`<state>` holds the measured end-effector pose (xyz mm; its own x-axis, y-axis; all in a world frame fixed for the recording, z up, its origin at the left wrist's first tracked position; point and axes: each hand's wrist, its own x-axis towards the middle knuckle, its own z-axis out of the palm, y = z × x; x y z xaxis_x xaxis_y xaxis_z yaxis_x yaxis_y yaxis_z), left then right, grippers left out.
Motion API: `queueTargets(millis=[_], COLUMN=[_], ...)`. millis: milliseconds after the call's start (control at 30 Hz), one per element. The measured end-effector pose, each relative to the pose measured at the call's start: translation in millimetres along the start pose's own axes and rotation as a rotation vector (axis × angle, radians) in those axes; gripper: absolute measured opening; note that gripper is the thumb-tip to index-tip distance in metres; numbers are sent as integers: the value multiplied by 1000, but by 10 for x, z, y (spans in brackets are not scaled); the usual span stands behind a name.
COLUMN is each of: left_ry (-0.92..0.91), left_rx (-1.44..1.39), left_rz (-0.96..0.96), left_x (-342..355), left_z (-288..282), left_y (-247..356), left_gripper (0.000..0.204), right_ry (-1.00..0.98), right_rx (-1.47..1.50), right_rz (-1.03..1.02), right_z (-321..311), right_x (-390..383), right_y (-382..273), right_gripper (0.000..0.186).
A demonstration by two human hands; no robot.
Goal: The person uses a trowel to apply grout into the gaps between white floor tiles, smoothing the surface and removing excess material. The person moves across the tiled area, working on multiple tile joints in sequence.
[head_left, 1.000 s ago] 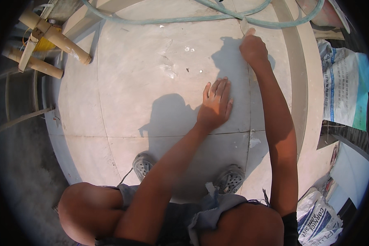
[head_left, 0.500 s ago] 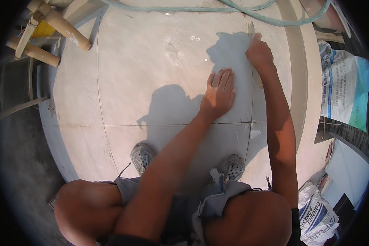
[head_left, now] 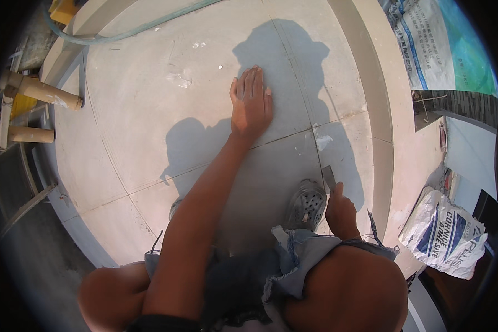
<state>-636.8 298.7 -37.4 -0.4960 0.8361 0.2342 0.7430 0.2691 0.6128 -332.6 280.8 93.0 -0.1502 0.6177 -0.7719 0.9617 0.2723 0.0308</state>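
Note:
My left hand point(head_left: 251, 106) lies flat on the pale floor tiles point(head_left: 149, 119), its fingers stretched out away from me. Close to my right knee, my right hand point(head_left: 342, 213) is closed round a scraper point(head_left: 329, 177) with a flat metal blade; its handle is hidden in my fist. The blade points away from me, beside a dark tile joint point(head_left: 317, 145) and my right grey clog point(head_left: 306, 203). Whether the blade touches the tile I cannot tell. A whitish smear point(head_left: 323, 141) marks the tile just beyond the blade.
A green hose point(head_left: 144, 29) curves across the far left. Bamboo poles point(head_left: 50, 95) jut in at the left. A raised border point(head_left: 377, 105) runs along the right, with a white and green sack point(head_left: 426, 47) beyond it and a crumpled white bag point(head_left: 445, 232) nearer me.
My right hand has drawn the scraper back toward me, from the far end of the joint to beside my right clog. The view has turned right; my left hand stays flat on the floor.

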Motion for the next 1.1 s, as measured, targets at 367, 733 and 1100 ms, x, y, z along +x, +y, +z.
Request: queueTargets(millis=[367, 733, 1100], left_ry=[-567, -762, -873], left_rx=[-723, -403, 12], left_rz=[53, -280, 146], left_x=[-536, 268, 619], left_z=[-311, -92, 725], left_y=[1113, 1635, 1800], left_gripper=[49, 31, 25], right_ry=[439, 531, 685], right_rx=[487, 1119, 1010], right_rz=[-348, -542, -611], right_z=[-391, 481, 865], right_x=[-139, -36, 220], right_y=[-246, -75, -42], right_gripper=[64, 47, 33])
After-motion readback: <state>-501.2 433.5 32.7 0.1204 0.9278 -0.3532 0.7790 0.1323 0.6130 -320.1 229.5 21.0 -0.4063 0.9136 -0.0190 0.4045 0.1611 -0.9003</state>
